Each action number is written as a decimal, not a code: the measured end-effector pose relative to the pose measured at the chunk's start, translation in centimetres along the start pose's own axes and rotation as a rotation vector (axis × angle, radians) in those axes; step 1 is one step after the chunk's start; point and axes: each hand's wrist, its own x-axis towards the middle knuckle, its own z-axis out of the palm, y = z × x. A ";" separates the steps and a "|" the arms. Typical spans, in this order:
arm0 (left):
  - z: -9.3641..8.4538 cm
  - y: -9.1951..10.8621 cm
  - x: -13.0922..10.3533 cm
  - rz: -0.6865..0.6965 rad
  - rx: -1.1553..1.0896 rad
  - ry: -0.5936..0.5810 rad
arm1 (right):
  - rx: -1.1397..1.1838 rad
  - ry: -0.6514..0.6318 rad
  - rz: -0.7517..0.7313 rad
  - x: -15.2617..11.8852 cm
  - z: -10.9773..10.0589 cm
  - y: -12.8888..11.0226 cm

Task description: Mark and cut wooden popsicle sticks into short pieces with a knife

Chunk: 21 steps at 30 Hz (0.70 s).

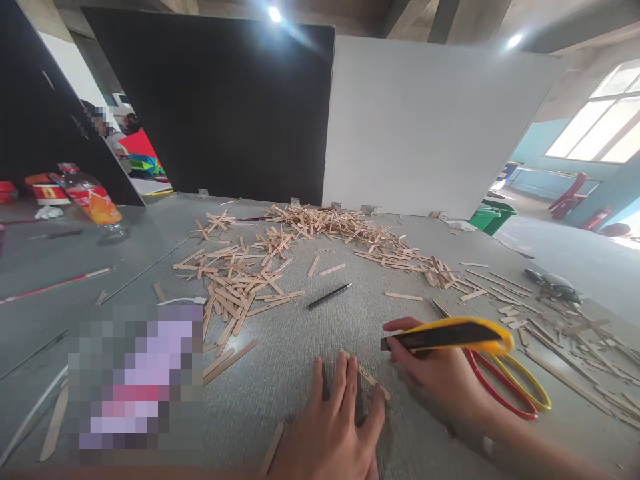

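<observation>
My left hand [335,427] lies low on the grey table with its fingers spread. Its fingertips and thumb hold down a small wooden craft stick [369,377] that has dark marks on it. In my right hand [440,380] is a yellow and black utility knife [455,335], raised just right of that stick. The knife's tip is blurred, so how far any blade is out is unclear. Beneath my right hand lie scissors [531,413] with red and yellow handles, partly hidden. A dark pen [330,296] rests on the table beyond both hands.
Loose craft sticks lie in heaps at the back [325,223] and left [230,287]; cut strips [580,340] are scattered right. A drink bottle [93,200] stands far left. Black [225,113] and white boards [430,127] rise behind. A blurred-out patch [145,380] covers the left foreground.
</observation>
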 end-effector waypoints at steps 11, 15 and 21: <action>-0.8 -0.7 0.3 0.036 -0.110 -0.017 | -0.008 -0.225 -0.112 -0.7 0.4 -0.8; -1.1 -0.8 0.4 0.040 -0.146 -0.049 | 0.017 -0.225 -0.117 -0.6 0.2 -1.0; -1.4 -0.8 0.6 0.044 -0.145 -0.063 | 0.050 -0.239 -0.074 -0.4 0.4 -1.4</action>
